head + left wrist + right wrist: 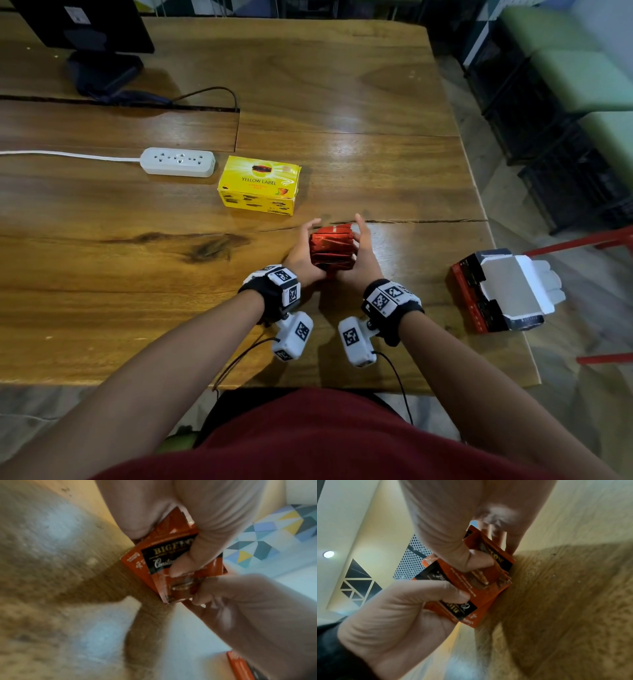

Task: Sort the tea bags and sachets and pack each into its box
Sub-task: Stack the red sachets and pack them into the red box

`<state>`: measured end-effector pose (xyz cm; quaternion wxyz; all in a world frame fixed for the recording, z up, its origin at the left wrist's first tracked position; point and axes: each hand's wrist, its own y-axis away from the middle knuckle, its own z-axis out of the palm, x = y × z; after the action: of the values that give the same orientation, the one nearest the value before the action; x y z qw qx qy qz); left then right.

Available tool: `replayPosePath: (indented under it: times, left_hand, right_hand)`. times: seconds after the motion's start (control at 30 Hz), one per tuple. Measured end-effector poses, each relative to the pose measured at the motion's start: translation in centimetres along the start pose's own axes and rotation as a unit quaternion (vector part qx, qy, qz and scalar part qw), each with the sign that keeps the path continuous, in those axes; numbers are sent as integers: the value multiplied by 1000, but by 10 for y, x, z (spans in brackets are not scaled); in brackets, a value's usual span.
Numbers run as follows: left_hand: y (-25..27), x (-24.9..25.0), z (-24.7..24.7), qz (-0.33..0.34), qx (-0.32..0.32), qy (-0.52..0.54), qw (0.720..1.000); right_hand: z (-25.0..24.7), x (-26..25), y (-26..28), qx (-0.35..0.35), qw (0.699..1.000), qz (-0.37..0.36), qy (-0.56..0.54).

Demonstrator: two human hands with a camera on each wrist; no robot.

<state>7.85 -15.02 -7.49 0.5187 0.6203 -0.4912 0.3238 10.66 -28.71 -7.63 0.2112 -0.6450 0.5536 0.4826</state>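
Observation:
A stack of red foil sachets point(330, 248) stands on edge on the wooden table point(137, 274), squeezed between both hands. My left hand point(303, 246) grips its left side and my right hand point(363, 245) grips its right side. In the left wrist view, the left thumb presses the black-labelled face of the sachets point(161, 561), with the right hand point(240, 601) at their lower edge. In the right wrist view, both thumbs pinch the sachets point(488, 588). The closed yellow tea box point(258, 186) lies beyond the hands. An open red-and-black box point(496, 294) sits at the table's right edge.
A white power strip point(178, 161) with its cord lies left of the yellow box. A monitor stand point(102, 68) and a dark cable are at the far left. The table's right edge point(507, 274) runs close to the open box, with red chair legs point(603, 240) beyond it.

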Motion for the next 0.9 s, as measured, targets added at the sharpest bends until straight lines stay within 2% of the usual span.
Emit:
replayPosePath:
  times: [0.17, 0.3, 0.37, 0.47, 0.57, 0.73, 0.8, 0.9]
  left_hand:
    - [4, -9, 0, -25, 31, -8, 999]
    - [5, -8, 6, -32, 19, -9, 999]
    - [3, -7, 9, -43, 43, 9, 998]
    - [1, -4, 12, -63, 86, 19, 994]
    - [1, -7, 11, -36, 91, -24, 995]
    - [-4, -7, 2, -29, 70, -78, 994]
    - [-5, -6, 0, -28, 71, -86, 993]
    - [-6, -9, 0, -39, 65, -100, 992]
  right_hand:
    - [-2, -5, 6, 9, 999, 10, 44]
    - [3, -7, 8, -10, 1000, 8, -1]
    - [4, -8, 9, -10, 999, 23, -28]
    - [3, -6, 10, -36, 999, 15, -5]
    - [-1, -7, 9, -40, 999, 24, 5]
    - [0, -13, 11, -28, 994, -38, 97]
    - [-1, -16, 13, -28, 981, -90, 170]
    - [1, -13, 20, -66, 905, -168, 384]
